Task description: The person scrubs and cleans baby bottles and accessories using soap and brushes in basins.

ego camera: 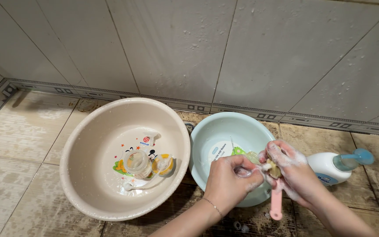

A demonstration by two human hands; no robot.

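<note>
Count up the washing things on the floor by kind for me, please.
Basins: 2, a beige basin and a pale blue basin.
Pump bottles: 1, a white pump bottle lying on its side.
Brushes: 1, a pink-handled brush in the right hand.
Small clear bottle parts in the beige one: 2.
Total: 6.

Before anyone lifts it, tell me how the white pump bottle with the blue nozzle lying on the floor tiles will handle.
The white pump bottle lies on its side, so its rounded body would probably roll if nudged. The brown floor tiles look wet and the soapy right hand is close by, so its smooth plastic is likely slippery. It looks rigid, not floppy; its fill level cannot be seen.
</note>
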